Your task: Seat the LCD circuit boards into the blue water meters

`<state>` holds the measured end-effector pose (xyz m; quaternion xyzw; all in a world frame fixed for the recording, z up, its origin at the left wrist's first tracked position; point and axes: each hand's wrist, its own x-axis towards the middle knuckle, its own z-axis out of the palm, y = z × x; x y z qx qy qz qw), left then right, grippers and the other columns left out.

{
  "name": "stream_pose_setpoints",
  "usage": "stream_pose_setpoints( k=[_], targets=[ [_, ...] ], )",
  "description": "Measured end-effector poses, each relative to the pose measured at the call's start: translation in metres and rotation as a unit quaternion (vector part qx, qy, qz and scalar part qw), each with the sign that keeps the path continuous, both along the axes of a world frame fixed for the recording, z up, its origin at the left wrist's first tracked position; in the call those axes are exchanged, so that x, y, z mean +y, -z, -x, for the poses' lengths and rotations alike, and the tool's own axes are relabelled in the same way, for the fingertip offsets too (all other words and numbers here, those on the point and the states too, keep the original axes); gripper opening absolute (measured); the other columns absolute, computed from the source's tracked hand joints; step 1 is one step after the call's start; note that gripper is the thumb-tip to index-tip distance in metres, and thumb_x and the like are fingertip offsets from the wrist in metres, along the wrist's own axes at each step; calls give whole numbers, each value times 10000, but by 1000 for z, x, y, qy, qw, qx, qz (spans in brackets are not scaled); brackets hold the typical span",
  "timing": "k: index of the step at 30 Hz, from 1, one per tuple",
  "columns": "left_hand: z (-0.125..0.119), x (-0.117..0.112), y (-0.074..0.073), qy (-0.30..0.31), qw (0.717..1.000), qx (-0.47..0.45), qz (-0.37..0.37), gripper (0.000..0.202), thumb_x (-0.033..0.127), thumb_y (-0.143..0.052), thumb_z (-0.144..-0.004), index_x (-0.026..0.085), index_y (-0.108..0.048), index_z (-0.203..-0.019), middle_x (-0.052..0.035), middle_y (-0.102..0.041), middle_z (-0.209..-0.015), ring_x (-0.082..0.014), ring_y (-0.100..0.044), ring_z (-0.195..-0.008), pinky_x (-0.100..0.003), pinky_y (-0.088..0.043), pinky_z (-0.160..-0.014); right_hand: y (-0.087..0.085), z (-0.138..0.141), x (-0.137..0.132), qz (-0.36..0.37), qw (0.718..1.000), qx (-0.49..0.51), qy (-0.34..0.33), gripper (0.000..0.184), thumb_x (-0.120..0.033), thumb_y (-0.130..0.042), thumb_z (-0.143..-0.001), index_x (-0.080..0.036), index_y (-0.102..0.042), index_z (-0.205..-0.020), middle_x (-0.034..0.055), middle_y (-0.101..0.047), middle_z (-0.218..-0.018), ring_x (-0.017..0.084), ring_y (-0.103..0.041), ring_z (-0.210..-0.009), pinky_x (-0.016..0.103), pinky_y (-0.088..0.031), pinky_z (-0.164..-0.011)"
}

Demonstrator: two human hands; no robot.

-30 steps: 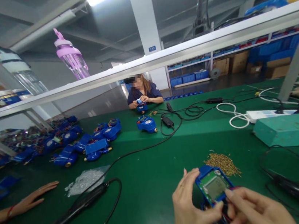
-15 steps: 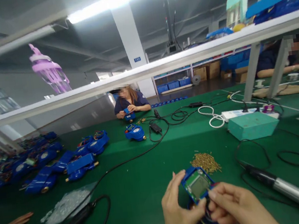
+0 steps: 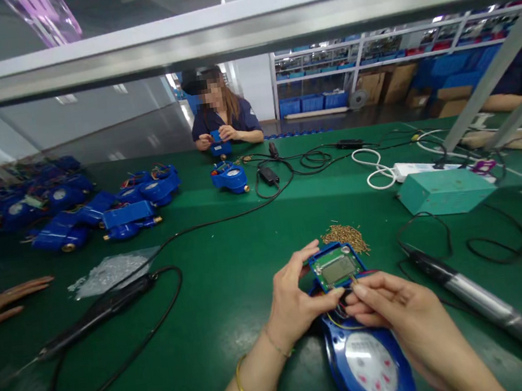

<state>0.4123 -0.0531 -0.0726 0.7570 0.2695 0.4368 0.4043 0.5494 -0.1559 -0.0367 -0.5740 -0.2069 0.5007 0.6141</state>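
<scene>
A blue water meter (image 3: 368,367) with a white round dial lies on the green table (image 3: 233,276) near the front edge. Above it a blue-framed display module (image 3: 336,267) with a grey screen is tilted up, joined to the meter by thin wires. My left hand (image 3: 298,299) grips the module's left and lower edge. My right hand (image 3: 402,318) pinches at the module's lower right corner, over the wires, with its palm above the meter.
A pile of small brass screws (image 3: 346,235) lies just beyond the module. An electric screwdriver (image 3: 477,302) lies at the right, another black one (image 3: 94,313) at the left. A teal box (image 3: 443,191), several blue meters (image 3: 118,208), a co-worker's hand (image 3: 1,306) and a seated person (image 3: 225,120) are around.
The view has tilted down, so the meter body and my forearms now show. My hands keep hold of the module; the co-worker's hand at the left reached further in.
</scene>
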Motion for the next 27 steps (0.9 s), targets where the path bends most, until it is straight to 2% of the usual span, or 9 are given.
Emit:
stream_pose_setpoints(
  k=[3,7,13,18,23,27],
  targets=[
    [0,2,2,8,1000,-1,-3,611,191,-818,-685,192,-568,-1242,-145,-609,-1389,-272,-643,-1224,-400,-566,-1020,6,-3,1,6,1000,-2,-5,491,-496,-923,-607,-106,-711,-816,102,-731,-752,147,-702,-649,142,-571,-598],
    [2,4,1,13,1000,3,-18,629,223,-835,-687,200,-566,-1255,-118,-652,-1329,-257,-634,-1235,-406,-520,-1080,15,-8,1,21,1000,-6,-16,501,-500,-932,-592,-106,-729,-826,113,-736,-788,172,-709,-660,179,-593,-604],
    [3,4,1,-22,991,2,-133,620,257,-836,-703,191,-547,-1249,-142,-648,-1327,-257,-625,-1244,-434,-514,-1082,19,-11,-1,18,999,-49,-13,475,-515,-889,-667,-108,-751,-868,122,-741,-838,182,-719,-715,187,-602,-649],
    [3,3,1,-39,983,-4,-180,611,288,-814,-730,188,-528,-1260,-162,-635,-1339,-261,-632,-1237,-444,-528,-1066,16,-10,-2,21,996,-84,-12,489,-552,-863,-687,-105,-748,-848,127,-737,-800,190,-720,-701,197,-605,-643],
    [2,1,1,-48,984,-7,-173,624,276,-835,-707,169,-543,-1248,-154,-654,-1319,-248,-642,-1224,-407,-531,-1069,12,-11,2,23,994,-106,-26,538,-603,-851,-665,-102,-737,-825,130,-733,-780,190,-717,-686,198,-600,-626],
    [1,0,2,-50,993,-14,-109,636,250,-858,-661,170,-577,-1225,-115,-690,-1265,-234,-676,-1164,-369,-545,-1047,6,-10,6,24,991,-127,-29,616,-658,-865,-567,-98,-725,-782,125,-715,-700,180,-689,-601,194,-578,-557]
  ],
)
